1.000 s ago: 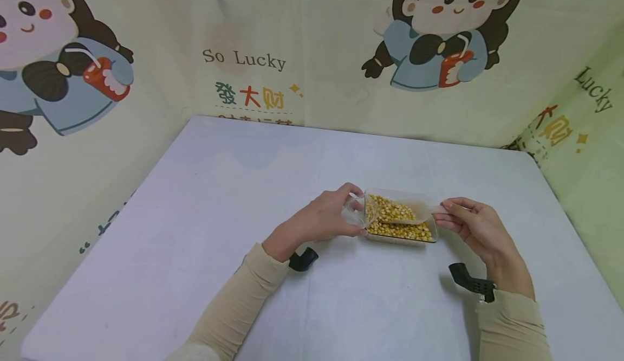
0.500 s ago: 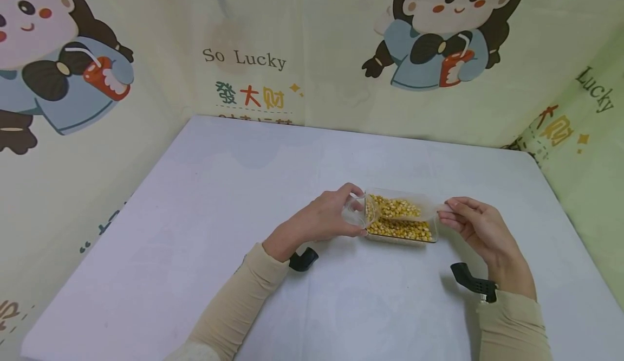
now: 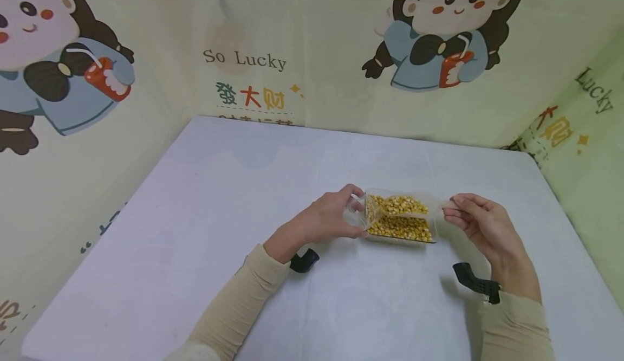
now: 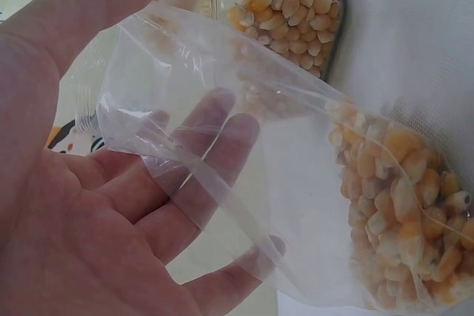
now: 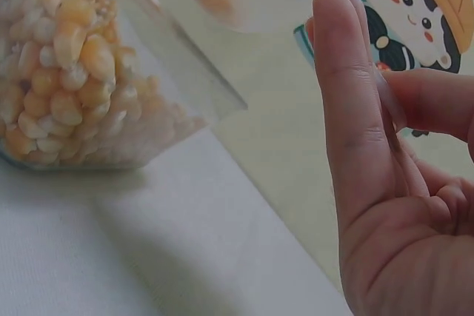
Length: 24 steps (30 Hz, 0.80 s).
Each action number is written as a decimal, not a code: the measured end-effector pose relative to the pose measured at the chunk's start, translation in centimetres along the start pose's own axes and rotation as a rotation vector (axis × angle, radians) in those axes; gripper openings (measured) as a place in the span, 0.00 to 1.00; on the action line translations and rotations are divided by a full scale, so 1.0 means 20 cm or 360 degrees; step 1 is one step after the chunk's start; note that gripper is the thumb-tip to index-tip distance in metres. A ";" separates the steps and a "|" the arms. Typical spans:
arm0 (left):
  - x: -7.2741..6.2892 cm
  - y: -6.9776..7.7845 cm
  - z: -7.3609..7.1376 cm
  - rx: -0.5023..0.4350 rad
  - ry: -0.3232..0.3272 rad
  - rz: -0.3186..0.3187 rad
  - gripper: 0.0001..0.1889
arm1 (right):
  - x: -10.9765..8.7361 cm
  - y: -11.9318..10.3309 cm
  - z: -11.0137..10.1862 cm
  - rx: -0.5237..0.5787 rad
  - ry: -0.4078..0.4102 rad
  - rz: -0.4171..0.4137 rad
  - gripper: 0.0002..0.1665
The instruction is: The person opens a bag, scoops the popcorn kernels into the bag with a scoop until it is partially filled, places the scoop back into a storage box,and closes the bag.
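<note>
My left hand [image 3: 331, 214] holds a clear, thin-walled plastic cup [image 3: 355, 217] beside the left end of a clear rectangular box [image 3: 435, 233]. In the left wrist view, corn kernels [image 4: 400, 220] fill the bottom of the cup, and fingers show through its wall. More kernels [image 3: 402, 230] lie in the box. With thumb and fingers, my right hand [image 3: 482, 223] pinches the handle of a translucent scoop [image 3: 434, 205] at the box's right end. Kernels lie in the scoop, over the back part of the box. The right wrist view shows the scoop blurred.
A white cloth-covered table [image 3: 234, 198] spreads around the box on all sides. Behind it and at both sides hang pale printed curtains [image 3: 331, 41] with cartoon figures and lettering. Black wrist mounts [image 3: 475, 282] stick out below both hands.
My right hand has drifted slightly to the right and up, drawing the scoop with its kernels along over the box. The left hand and the cup stay almost still.
</note>
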<state>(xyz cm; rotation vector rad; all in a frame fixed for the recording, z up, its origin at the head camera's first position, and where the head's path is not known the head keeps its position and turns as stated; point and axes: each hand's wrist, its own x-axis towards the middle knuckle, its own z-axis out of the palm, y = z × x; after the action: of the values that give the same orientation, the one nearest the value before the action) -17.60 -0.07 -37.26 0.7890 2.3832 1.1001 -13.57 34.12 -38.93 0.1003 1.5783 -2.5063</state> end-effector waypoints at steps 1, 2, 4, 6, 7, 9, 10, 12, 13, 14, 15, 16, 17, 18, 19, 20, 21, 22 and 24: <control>0.00 0.00 0.00 0.0012 0.0004 0.0001 0.36 | 0.00 0.00 0.00 0.0000 0.0001 -0.0006 0.09; 0.00 0.00 0.00 0.0019 0.0009 0.0002 0.36 | 0.00 -0.01 0.01 0.0000 0.0000 -0.0009 0.08; 0.00 0.00 0.00 0.0022 0.0009 0.0003 0.37 | 0.00 -0.02 0.02 0.0007 0.0000 -0.0013 0.09; 0.00 0.00 0.00 0.0019 0.0005 0.0000 0.37 | 0.00 -0.02 0.02 0.0026 -0.0007 -0.0017 0.09; 0.00 0.00 0.00 0.0019 0.0004 -0.0001 0.37 | 0.00 -0.02 0.03 0.0031 -0.0010 -0.0020 0.09; 0.00 0.00 0.00 0.0019 0.0005 -0.0001 0.36 | -0.01 -0.03 0.04 0.0037 -0.0011 -0.0027 0.09; 0.00 0.00 0.00 0.0025 0.0008 -0.0002 0.36 | -0.01 -0.03 0.04 0.0036 -0.0011 -0.0031 0.09; 0.00 0.00 0.00 0.0034 0.0013 -0.0002 0.36 | -0.01 -0.03 0.06 0.0029 -0.0008 -0.0034 0.08; 0.00 0.00 0.00 0.0035 0.0016 -0.0001 0.36 | -0.01 -0.04 0.06 0.0023 -0.0009 -0.0038 0.08; 0.00 0.00 0.00 0.0039 0.0020 -0.0002 0.36 | -0.01 -0.04 0.07 0.0013 -0.0010 -0.0042 0.08; 0.00 0.00 0.00 0.0041 0.0022 -0.0004 0.36 | -0.01 -0.04 0.08 0.0002 -0.0012 -0.0048 0.08; 0.00 0.00 0.00 0.0043 0.0023 -0.0006 0.36 | -0.01 -0.04 0.08 -0.0008 -0.0014 -0.0054 0.08; 0.00 0.00 0.00 0.0046 0.0024 -0.0009 0.36 | -0.01 -0.05 0.09 -0.0014 -0.0018 -0.0059 0.08; 0.00 0.00 -0.01 0.0046 0.0024 -0.0014 0.36 | -0.01 -0.05 0.10 -0.0018 -0.0027 -0.0067 0.08; 0.00 0.00 -0.01 0.0045 0.0023 -0.0019 0.36 | -0.01 -0.05 0.10 -0.0024 -0.0035 -0.0075 0.08; 0.00 0.00 -0.01 0.0045 0.0021 -0.0025 0.36 | -0.01 -0.05 0.11 -0.0031 -0.0042 -0.0081 0.08; 0.00 0.00 0.00 0.0042 0.0018 -0.0029 0.36 | -0.02 -0.05 0.12 -0.0035 -0.0047 -0.0087 0.08; 0.00 0.00 0.00 0.0039 0.0015 -0.0032 0.36 | -0.02 -0.05 0.13 -0.0038 -0.0054 -0.0091 0.08; 0.00 0.00 0.00 0.0036 0.0016 -0.0035 0.36 | -0.02 -0.05 0.14 -0.0052 -0.0068 -0.0103 0.08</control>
<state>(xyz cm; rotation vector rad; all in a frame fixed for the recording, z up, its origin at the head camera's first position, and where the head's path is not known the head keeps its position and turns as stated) -17.62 -0.04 -37.15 0.7645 2.4112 1.0728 -13.30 32.08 -36.69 -0.0086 1.6307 -2.5117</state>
